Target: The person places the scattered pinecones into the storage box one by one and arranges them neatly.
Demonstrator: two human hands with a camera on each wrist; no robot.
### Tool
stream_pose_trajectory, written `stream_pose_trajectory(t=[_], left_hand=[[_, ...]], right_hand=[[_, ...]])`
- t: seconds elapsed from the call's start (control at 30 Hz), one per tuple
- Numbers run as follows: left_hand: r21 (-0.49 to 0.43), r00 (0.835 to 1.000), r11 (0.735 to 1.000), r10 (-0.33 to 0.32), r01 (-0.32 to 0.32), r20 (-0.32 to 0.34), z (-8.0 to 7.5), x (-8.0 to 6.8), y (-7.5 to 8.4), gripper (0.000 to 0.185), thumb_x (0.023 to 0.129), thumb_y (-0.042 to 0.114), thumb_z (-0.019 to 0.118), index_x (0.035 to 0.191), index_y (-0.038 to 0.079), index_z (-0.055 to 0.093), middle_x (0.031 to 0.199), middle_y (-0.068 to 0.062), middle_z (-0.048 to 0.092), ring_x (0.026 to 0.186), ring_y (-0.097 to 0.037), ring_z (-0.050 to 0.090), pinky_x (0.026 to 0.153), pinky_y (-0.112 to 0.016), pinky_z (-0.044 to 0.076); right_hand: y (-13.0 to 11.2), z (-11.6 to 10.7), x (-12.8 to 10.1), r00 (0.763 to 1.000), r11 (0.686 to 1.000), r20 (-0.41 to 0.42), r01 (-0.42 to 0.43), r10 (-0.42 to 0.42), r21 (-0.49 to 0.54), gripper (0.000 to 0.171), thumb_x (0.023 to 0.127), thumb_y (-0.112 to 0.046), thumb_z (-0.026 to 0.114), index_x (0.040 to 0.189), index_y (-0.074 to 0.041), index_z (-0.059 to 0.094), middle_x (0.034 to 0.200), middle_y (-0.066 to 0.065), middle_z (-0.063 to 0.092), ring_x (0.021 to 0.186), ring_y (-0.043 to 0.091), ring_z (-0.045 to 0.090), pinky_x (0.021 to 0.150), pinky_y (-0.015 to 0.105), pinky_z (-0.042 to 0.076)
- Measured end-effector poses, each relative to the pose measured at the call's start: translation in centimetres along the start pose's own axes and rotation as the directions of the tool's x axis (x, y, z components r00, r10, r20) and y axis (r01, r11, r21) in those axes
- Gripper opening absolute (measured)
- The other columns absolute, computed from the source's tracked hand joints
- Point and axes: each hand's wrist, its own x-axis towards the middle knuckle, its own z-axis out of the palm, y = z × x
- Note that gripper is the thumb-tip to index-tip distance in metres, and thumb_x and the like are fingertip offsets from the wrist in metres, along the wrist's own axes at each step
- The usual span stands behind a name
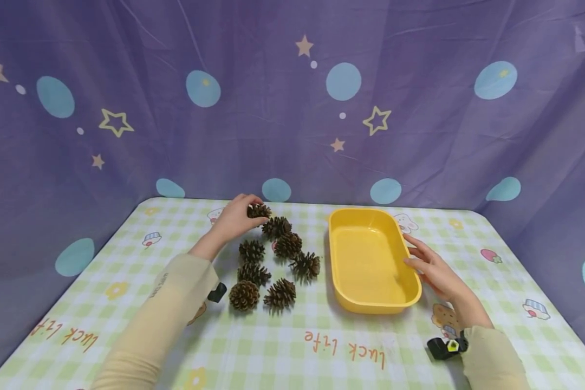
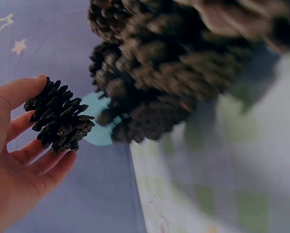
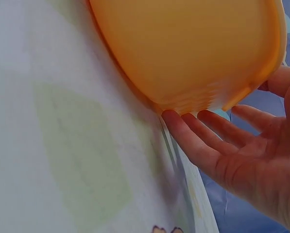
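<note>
Pinching the farthest brown scaly pine cone [image 1: 259,210], the left hand [image 1: 232,219] sits left of the yellow plastic tray [image 1: 370,303]; the right hand [image 1: 434,268], fingers straight, rests on its right rim.

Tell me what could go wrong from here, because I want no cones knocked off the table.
The left hand pinches the far pine cone only by its fingertips, so it might slip. It sits right beside the next cone, which lifting could nudge. The right hand merely rests open against the yellow tray, so a dropped cone might shift it.
</note>
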Motion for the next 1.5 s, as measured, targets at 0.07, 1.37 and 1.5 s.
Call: stream_pose_trajectory(t=[0.07, 1.37, 1.5], left_hand=[[-0.014, 1.0, 1.0, -0.005, 0.005, 0.005, 0.0, 0.2, 0.6, 0.047, 0.082, 0.036, 0.066, 0.119, 0.012, 0.054, 0.118, -0.009, 0.05, 0.108, -0.027, 0.05, 0.091, -0.047, 0.042], [-0.127, 0.998, 0.99, 0.063, -0.059, 0.03, 5.2, 3.4, 8.8, 0.042, 0.081, 0.039, 0.066, 0.114, 0.016, 0.054, 0.112, -0.002, 0.053, 0.103, -0.019, 0.051, 0.085, -0.035, 0.047], [-0.145, 0.997, 0.987, 0.078, -0.073, 0.03, 6.0, 3.6, 9.5, 0.043, 0.081, 0.039, 0.066, 0.115, 0.017, 0.053, 0.114, -0.002, 0.051, 0.104, -0.019, 0.05, 0.086, -0.036, 0.046]], right_hand=[[0.1, 0.0, 0.0, 1.0, 1.0, 0.002, 0.002, -0.002, 0.0, 0.068, 0.095, -0.026, 0.049, 0.148, -0.017, 0.008, 0.145, 0.024, 0.022, 0.109, 0.004, 0.049, 0.095, 0.05, 0.04], [0.1, 0.2, 0.0, 1.0, 1.0, -0.003, 0.012, -0.012, 0.025, 0.068, 0.094, -0.025, 0.049, 0.148, -0.016, 0.009, 0.145, 0.025, 0.022, 0.106, 0.004, 0.052, 0.087, 0.037, 0.049], [0.0, 0.2, 0.1, 1.0, 0.999, -0.007, 0.006, -0.005, 0.032, 0.067, 0.094, -0.025, 0.049, 0.148, -0.017, 0.009, 0.145, 0.025, 0.023, 0.106, 0.004, 0.052, 0.086, 0.036, 0.049]])
